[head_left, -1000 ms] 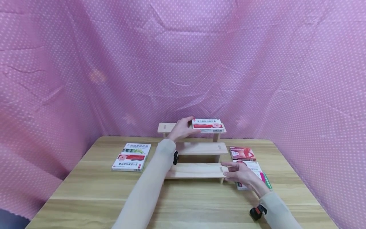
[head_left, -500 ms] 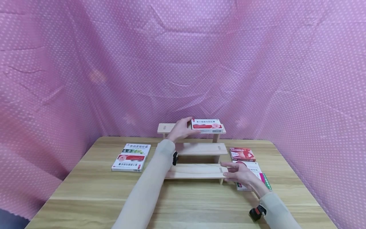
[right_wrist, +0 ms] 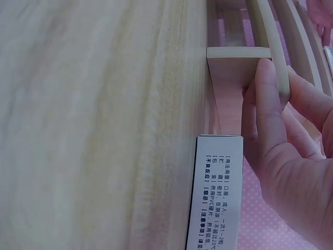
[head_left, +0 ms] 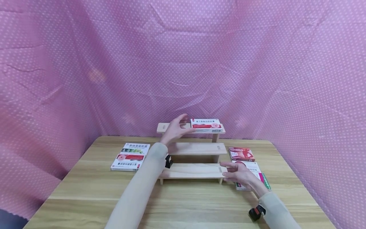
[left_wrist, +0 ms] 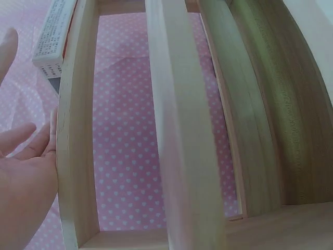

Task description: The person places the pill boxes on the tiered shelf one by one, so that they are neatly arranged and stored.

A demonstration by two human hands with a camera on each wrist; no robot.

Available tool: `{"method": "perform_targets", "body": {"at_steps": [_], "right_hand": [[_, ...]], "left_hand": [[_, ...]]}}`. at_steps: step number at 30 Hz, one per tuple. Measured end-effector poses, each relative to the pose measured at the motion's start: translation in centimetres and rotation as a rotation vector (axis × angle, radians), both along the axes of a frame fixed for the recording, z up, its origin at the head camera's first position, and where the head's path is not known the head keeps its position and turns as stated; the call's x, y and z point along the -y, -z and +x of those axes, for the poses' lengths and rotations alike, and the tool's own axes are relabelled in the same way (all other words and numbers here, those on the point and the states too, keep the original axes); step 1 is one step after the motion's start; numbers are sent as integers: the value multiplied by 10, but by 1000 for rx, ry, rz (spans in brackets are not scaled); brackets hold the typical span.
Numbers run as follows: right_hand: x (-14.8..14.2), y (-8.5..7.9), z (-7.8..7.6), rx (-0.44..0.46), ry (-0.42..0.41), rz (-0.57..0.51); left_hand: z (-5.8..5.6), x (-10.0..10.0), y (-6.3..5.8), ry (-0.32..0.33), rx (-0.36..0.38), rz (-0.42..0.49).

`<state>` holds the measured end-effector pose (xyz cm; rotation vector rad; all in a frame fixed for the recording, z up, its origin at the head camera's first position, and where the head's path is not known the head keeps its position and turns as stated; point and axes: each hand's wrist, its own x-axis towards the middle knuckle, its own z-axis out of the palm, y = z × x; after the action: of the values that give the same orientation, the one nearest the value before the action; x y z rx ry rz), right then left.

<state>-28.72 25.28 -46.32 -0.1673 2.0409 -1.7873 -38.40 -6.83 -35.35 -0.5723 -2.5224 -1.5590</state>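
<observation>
A white and red medicine box lies at the right end of the top step of a three-step wooden display rack. My left hand is just left of that box, fingers and thumb spread. In the left wrist view the hand shows a gap from the box, and its fingers are by the top board. My right hand pinches the right end of the rack's lowest board between thumb and fingers.
Two medicine boxes, one with green pictures and one white and red, lie left of the rack. On the right lie a red box and white boxes, partly behind my right hand. A pink dotted curtain hangs behind the wooden table.
My left hand has let go of the box on the top step, opened its fingers and moved slightly left. The box stays there. My right hand keeps its hold on the lowest board.
</observation>
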Motion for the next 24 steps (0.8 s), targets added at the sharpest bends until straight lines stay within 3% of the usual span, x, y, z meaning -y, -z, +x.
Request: {"method": "perform_targets", "body": {"at_steps": [13, 19, 24], "right_hand": [[0, 3, -3, 8, -4, -7], [2, 3, -2, 15, 10, -10], [3, 3, -2, 13, -1, -17]], "left_hand": [[5, 28, 7, -68, -5, 285], [7, 44, 11, -89, -22, 323], [10, 64, 15, -129, -87, 330]]}}
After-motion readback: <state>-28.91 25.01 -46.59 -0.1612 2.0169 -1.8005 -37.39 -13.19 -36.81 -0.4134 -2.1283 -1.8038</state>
